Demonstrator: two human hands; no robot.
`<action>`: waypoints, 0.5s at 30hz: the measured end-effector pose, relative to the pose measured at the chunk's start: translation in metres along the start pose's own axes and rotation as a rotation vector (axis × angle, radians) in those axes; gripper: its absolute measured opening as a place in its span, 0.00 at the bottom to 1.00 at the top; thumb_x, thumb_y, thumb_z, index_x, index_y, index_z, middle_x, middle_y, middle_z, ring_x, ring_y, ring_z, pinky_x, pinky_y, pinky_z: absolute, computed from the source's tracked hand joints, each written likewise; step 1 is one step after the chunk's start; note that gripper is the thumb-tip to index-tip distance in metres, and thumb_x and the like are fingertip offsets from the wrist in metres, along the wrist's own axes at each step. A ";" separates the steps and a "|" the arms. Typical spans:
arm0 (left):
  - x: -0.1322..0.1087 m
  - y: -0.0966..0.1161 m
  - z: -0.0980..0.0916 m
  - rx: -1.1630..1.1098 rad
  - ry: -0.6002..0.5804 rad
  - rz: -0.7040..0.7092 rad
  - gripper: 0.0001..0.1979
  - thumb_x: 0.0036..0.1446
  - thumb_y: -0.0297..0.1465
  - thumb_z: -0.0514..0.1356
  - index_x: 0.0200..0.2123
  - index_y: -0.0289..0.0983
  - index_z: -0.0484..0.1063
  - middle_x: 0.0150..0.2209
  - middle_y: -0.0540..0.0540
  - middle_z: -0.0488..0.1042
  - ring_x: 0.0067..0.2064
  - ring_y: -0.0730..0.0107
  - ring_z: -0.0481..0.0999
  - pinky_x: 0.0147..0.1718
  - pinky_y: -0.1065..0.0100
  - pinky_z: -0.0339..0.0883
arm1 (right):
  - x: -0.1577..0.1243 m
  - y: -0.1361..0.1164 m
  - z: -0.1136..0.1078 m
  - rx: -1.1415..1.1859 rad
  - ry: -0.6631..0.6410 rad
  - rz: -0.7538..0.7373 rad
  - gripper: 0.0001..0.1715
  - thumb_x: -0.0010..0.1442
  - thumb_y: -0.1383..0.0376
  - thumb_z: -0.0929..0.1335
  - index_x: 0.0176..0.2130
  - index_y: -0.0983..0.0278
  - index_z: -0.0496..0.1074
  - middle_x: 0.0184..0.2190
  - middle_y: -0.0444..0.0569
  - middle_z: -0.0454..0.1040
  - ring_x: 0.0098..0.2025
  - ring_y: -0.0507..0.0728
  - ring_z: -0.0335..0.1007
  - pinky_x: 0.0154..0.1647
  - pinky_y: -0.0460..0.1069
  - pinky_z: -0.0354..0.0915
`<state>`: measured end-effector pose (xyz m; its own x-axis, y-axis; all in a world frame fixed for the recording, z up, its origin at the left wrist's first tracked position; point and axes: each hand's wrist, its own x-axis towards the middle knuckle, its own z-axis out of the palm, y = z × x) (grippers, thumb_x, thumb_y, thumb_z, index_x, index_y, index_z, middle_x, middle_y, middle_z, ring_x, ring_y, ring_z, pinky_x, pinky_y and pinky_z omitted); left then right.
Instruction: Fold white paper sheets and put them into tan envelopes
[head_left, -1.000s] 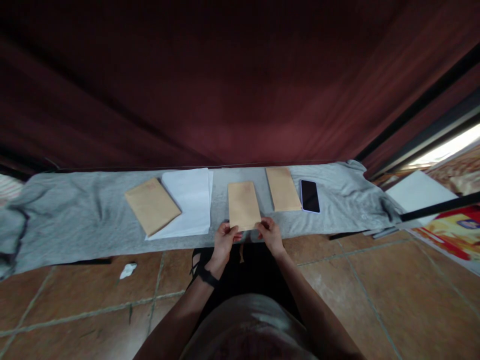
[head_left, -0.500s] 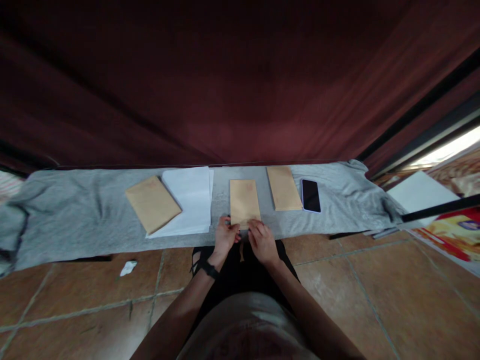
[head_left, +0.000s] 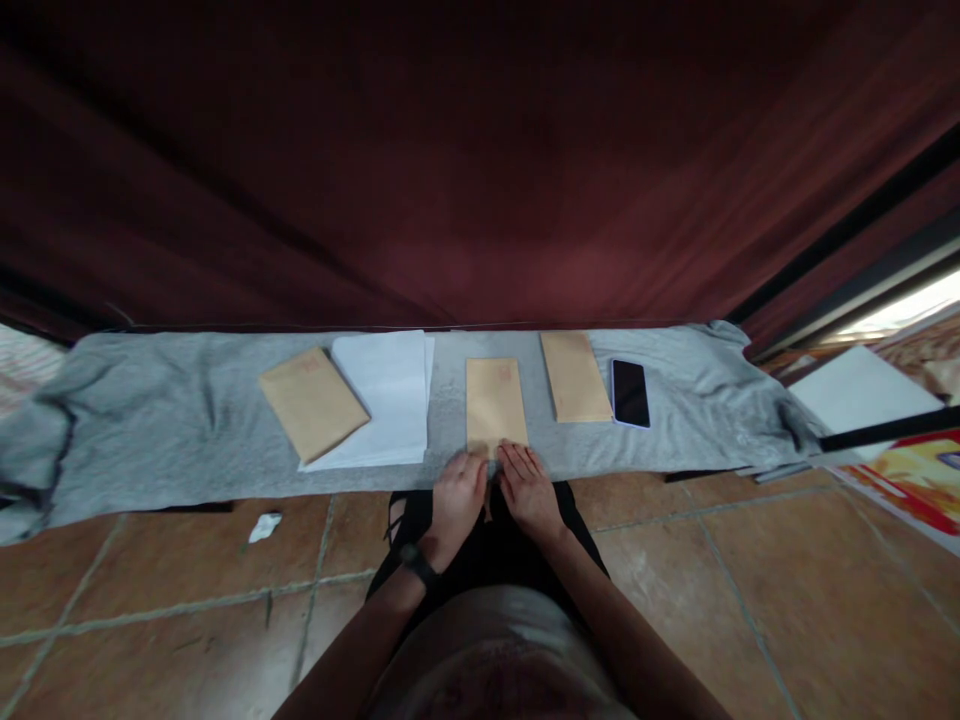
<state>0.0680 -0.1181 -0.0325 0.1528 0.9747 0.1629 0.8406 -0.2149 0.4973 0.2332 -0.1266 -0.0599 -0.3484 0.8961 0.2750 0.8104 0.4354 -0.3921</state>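
A tan paper envelope [head_left: 495,405] lies lengthwise in front of me on the grey cloth, a faint reddish mark near its far right corner. My left hand [head_left: 457,495], with a dark band on the wrist, is closed at the envelope's near left edge; its fingertips are partly hidden. On the near right edge, my right hand [head_left: 529,490] rests with its fingers stretched out over the paper. Both hands nearly meet at the near end, covering part of it.
Grey cloth [head_left: 172,430] covers the narrow bench. To the left, another tan envelope [head_left: 315,405] overlaps white paper sheets [head_left: 390,390]. To the right lie more tan envelopes [head_left: 576,380] and a phone [head_left: 630,393]. A dark red curtain [head_left: 480,200] hangs behind. White scrap [head_left: 264,527] lies on the tiled floor.
My left hand has turned over and its fingers have curled in against the envelope's near edge. My right fingers now lie flatter on it. The whole view has shifted slightly.
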 end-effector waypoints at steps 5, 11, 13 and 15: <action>-0.009 0.001 0.011 0.115 -0.073 0.341 0.25 0.68 0.30 0.48 0.67 0.33 0.58 0.66 0.36 0.65 0.68 0.56 0.62 0.66 0.51 0.57 | -0.003 0.002 0.003 -0.026 -0.013 -0.011 0.34 0.66 0.69 0.60 0.70 0.68 0.56 0.69 0.55 0.60 0.71 0.60 0.52 0.73 0.61 0.49; -0.011 -0.007 0.011 0.194 -0.114 0.372 0.30 0.68 0.35 0.53 0.69 0.30 0.55 0.69 0.34 0.59 0.71 0.55 0.54 0.69 0.51 0.51 | -0.007 0.010 -0.001 -0.053 -0.010 0.017 0.30 0.70 0.67 0.59 0.69 0.65 0.58 0.68 0.55 0.61 0.70 0.60 0.55 0.72 0.62 0.49; -0.012 -0.008 0.009 0.187 -0.119 0.369 0.31 0.67 0.36 0.54 0.69 0.31 0.55 0.69 0.34 0.58 0.71 0.55 0.54 0.69 0.51 0.51 | -0.009 0.013 -0.003 -0.052 -0.002 0.029 0.30 0.70 0.66 0.59 0.69 0.65 0.58 0.68 0.56 0.61 0.70 0.61 0.56 0.71 0.62 0.49; -0.013 -0.007 0.009 0.177 -0.123 0.364 0.31 0.67 0.37 0.54 0.69 0.31 0.55 0.69 0.33 0.58 0.71 0.54 0.54 0.69 0.50 0.51 | -0.012 0.017 -0.006 -0.056 0.007 0.040 0.29 0.71 0.66 0.58 0.69 0.65 0.58 0.68 0.56 0.61 0.69 0.61 0.57 0.71 0.63 0.49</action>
<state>0.0643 -0.1282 -0.0455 0.5084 0.8392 0.1930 0.7949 -0.5435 0.2697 0.2538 -0.1302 -0.0650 -0.3124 0.9118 0.2666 0.8486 0.3940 -0.3531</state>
